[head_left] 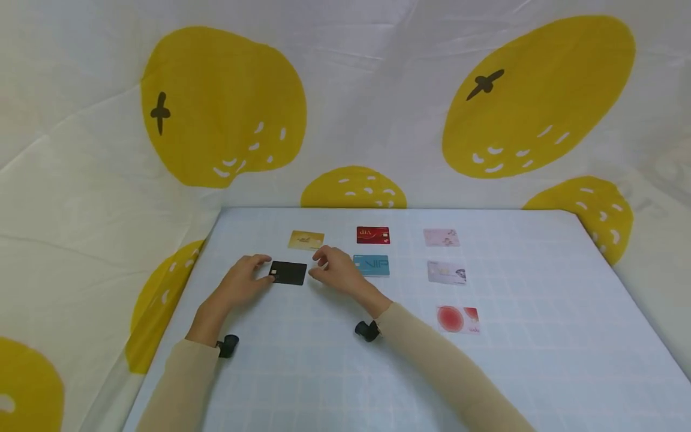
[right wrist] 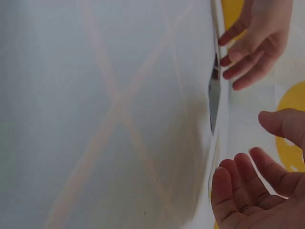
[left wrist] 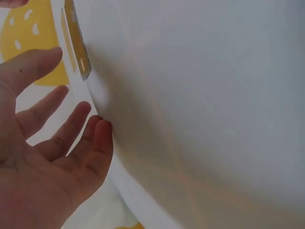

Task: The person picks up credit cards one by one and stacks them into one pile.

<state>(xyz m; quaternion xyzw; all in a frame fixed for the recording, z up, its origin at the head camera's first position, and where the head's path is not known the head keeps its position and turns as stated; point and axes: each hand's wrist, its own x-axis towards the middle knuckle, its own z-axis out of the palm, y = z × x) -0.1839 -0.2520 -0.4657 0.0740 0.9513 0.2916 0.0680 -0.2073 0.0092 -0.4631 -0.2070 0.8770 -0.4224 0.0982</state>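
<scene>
White cloth (head_left: 372, 108) with yellow shapes (head_left: 227, 90) hangs behind a pale table (head_left: 550, 342).

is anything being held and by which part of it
Nothing appears held: the black card lies flat, the left hand at its left edge, the right hand apart from it.

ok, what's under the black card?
The pale tabletop shows around the black card, which looks to lie flat on it. The patch directly beneath is covered, so anything else under there can't be seen.
</scene>
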